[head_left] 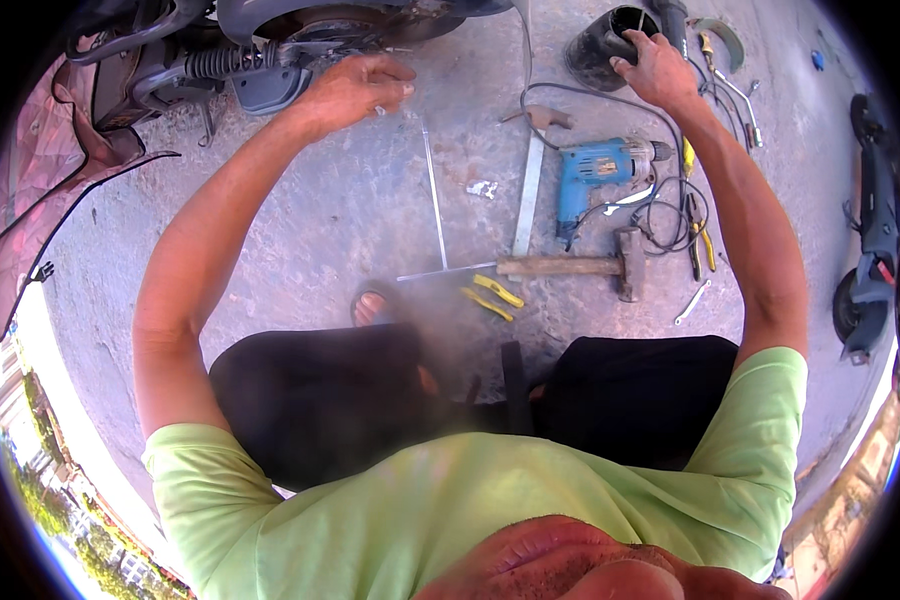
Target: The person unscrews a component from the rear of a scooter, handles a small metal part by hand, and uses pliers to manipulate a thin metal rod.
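At the upper left, my left hand (pixel 365 92) is close to the underside of a motorbike (pixel 260 65), beside its coil spring. Its fingers are curled together, with a small pale bit showing below them that I cannot name. My right hand (pixel 658 75) is at the mouth of a black cylindrical container (pixel 592 55), its fingers over the rim and its thumb against the near side. A thin rod stands in the container's opening. On the floor between my arms lie a blue electric drill (pixel 600 172), a wooden-handled hammer (pixel 570 266) and a T-shaped metal rod (pixel 433 200).
Yellow-handled pliers (pixel 494 295) lie near my knees, and a small spanner (pixel 692 302) lies at right. A flat metal bar (pixel 528 195) and a second hammer head (pixel 550 117) are left of the drill. Cables loop around it. A scooter (pixel 875 230) lies at the far right.
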`<state>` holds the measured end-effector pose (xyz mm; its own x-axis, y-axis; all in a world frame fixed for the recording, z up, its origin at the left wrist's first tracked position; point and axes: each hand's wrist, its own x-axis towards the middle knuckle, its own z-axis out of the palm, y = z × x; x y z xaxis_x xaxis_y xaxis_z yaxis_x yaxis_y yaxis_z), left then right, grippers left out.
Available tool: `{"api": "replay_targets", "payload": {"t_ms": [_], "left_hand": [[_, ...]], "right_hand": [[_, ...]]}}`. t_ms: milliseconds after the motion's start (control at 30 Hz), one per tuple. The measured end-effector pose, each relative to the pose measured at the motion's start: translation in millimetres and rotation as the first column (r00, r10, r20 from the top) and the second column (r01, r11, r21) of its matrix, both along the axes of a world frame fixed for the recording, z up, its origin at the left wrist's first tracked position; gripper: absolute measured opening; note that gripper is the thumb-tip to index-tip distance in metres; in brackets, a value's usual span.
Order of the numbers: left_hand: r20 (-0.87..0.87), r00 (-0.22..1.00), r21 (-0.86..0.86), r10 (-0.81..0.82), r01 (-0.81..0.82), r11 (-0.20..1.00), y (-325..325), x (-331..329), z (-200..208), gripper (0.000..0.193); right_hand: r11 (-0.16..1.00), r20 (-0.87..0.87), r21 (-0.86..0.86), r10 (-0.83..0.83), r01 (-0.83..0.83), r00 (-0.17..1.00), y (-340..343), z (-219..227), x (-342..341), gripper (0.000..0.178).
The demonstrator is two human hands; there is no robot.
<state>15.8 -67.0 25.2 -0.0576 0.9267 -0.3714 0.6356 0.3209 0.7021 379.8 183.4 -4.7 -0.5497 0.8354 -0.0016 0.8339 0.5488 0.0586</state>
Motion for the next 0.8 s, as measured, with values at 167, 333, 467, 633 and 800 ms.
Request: {"api": "replay_targets", "payload": {"t_ms": [167, 333, 467, 633, 800], "left_hand": [[0.176, 0.977, 0.155, 0.119, -0.147, 0.977, 3, -11, -9, 0.041], [0.637, 0.64, 0.108, 0.431, -0.627, 0.772, 23, -29, -3, 0.019], [0.765, 0.456, -0.044, 0.456, -0.668, 0.742, 39, -24, 2, 0.016], [0.91, 0.329, -0.075, 0.251, -0.465, 0.882, 53, -43, -14, 0.018], [0.922, 0.344, -0.033, 0.176, -0.386, 0.922, 59, -38, -16, 0.027]], "right_hand": [[0.996, -0.089, -0.005, -0.091, 0.091, 0.992, 8, -2, 7, 0.054], [0.943, -0.689, -0.014, -0.251, 0.333, 0.68, -20, 6, 4, 0.031], [0.808, -0.793, -0.571, -0.497, 0.144, -0.352, -78, -4, -8, 0.025], [0.823, -0.658, -0.566, -0.483, -0.043, -0.578, -184, -8, -45, 0.023], [0.888, -0.752, -0.444, -0.444, -0.123, -0.487, -234, -3, -41, 0.025]]}}
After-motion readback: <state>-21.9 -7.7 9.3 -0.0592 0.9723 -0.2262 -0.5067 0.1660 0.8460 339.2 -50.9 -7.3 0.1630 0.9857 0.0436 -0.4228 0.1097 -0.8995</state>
